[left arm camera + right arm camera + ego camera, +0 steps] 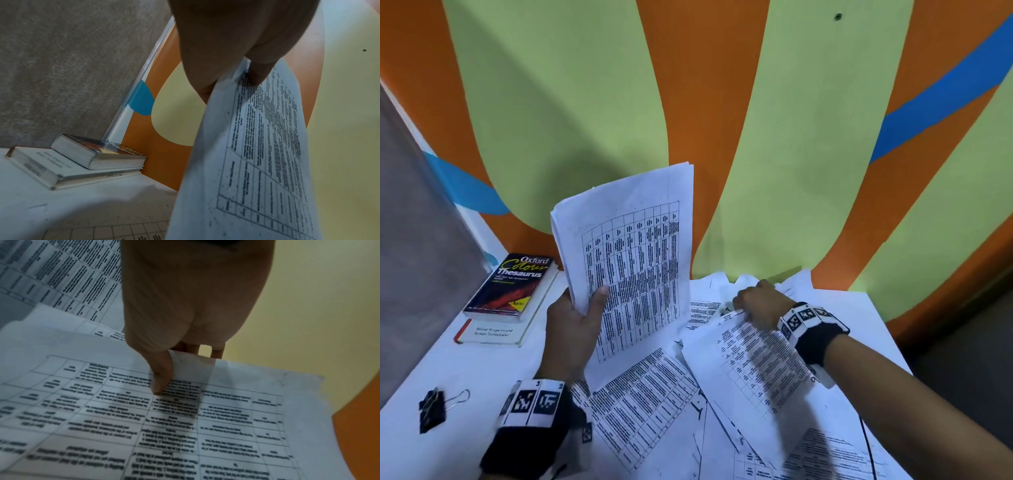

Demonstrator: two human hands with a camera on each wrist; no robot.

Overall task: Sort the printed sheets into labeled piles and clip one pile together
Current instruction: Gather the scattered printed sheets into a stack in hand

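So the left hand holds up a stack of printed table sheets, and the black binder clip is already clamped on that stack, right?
Not clamped: in the head view the black binder clip lies loose on the white table. The left hand does hold up the stack of printed table sheets.

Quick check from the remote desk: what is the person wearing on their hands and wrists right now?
Both forearms are bare, no sleeves. The left hand and right hand wear no gloves. Each wrist carries a black fabric wrap: the left wristband and right wristband. Each has a row of white blocks printed with black square-pattern markers. No cables are visible.
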